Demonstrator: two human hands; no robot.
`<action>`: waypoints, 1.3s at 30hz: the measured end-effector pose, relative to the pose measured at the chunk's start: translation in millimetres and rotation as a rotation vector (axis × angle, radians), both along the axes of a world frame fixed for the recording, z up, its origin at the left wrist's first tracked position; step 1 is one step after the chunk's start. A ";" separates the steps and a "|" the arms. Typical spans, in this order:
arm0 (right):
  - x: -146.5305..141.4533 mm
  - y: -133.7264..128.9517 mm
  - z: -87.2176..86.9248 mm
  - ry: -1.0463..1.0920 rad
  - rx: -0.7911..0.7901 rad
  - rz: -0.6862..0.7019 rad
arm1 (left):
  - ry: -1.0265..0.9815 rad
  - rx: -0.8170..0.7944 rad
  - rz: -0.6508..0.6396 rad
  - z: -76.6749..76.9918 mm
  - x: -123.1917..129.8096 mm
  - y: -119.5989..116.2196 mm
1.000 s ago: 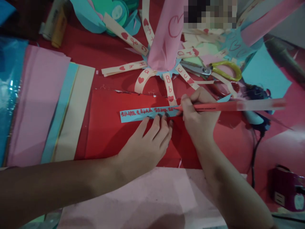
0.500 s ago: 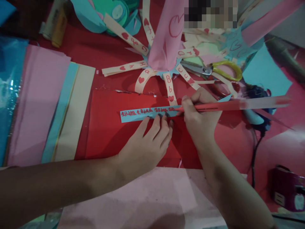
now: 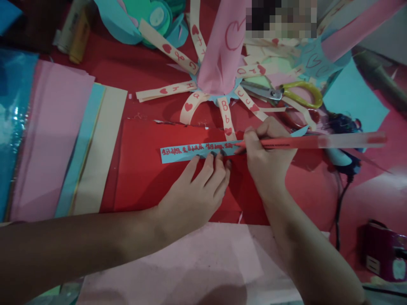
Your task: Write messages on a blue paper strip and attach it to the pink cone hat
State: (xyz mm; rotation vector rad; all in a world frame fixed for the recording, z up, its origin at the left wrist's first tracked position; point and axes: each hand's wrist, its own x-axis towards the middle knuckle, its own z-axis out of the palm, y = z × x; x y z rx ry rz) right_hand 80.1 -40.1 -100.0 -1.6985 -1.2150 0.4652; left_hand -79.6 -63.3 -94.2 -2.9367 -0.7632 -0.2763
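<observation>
A narrow blue paper strip (image 3: 173, 156) with red writing lies on a red sheet (image 3: 140, 178). My left hand (image 3: 199, 190) rests on the sheet, its fingers spread with the tips on the strip's lower edge. In my right hand (image 3: 267, 152) is a red pen (image 3: 302, 142), pinched near its tip, which meets the strip close to its right end. Just behind the strip stands a pink paper cone (image 3: 219, 55) on a blue base, with cream lettered strips (image 3: 225, 114) fanning out around it.
Pink (image 3: 54, 140), blue and cream sheets are stacked at the left. Yellow-handled scissors (image 3: 302, 94) lie behind my right hand. A dark blue corded tool (image 3: 348, 163) and a purple box (image 3: 383, 252) are at the right. Another paper cone (image 3: 359, 31) is at the back right.
My right hand and the pen have shifted very slightly to the right. My left hand and the strip have not moved.
</observation>
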 end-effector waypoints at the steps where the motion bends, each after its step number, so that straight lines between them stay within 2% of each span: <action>1: -0.2 0.0 0.5 0.001 -0.005 0.004 | 0.002 -0.002 -0.002 0.1 0.0 0.0; 28: 2.1 2.0 1.6 -0.043 0.009 0.047 | 0.005 0.010 -0.003 -1.1 0.1 0.4; 39: 3.3 2.3 1.0 -0.040 0.018 -0.001 | 0.003 0.016 0.006 -0.4 0.0 -0.6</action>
